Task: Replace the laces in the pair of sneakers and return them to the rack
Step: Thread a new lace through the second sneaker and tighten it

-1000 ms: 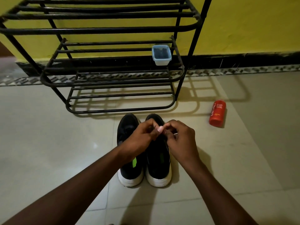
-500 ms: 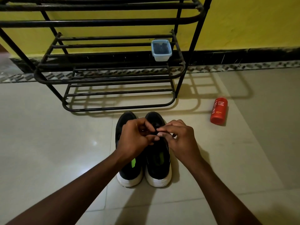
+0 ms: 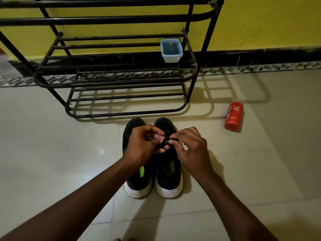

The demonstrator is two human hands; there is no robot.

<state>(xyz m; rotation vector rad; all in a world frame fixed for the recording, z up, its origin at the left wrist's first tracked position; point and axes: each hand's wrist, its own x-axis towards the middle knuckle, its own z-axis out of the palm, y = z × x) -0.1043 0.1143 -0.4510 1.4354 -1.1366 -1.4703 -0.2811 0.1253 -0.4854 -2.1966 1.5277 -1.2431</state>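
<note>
The left shoe [image 3: 137,181] & right shoe [image 3: 169,180] sit side by side on the floor [image 3: 52,153], toes to 12 o'clock, heels to 6. Both are black w/ white heels. The left hand [image 3: 142,143] & right hand [image 3: 191,150] meet over the front part of the right shoe. Both hands have curled fingers & pinch a black lace [image 3: 165,143] between them. The left hand is at 9 o'clock of the lace, the right hand at 3. Can't tell which holes the lace goes thru.

The rack [image 3: 104,20] stands at 12 o'clock from the shoes, near their toes, by the yellow wall [image 3: 260,23]. A small box [image 3: 171,50] sits on the rack's middle shelf, at its 3 o'clock end. A red bottle [image 3: 233,116] is on the floor at 2 o'clock from the shoes, well apart.
</note>
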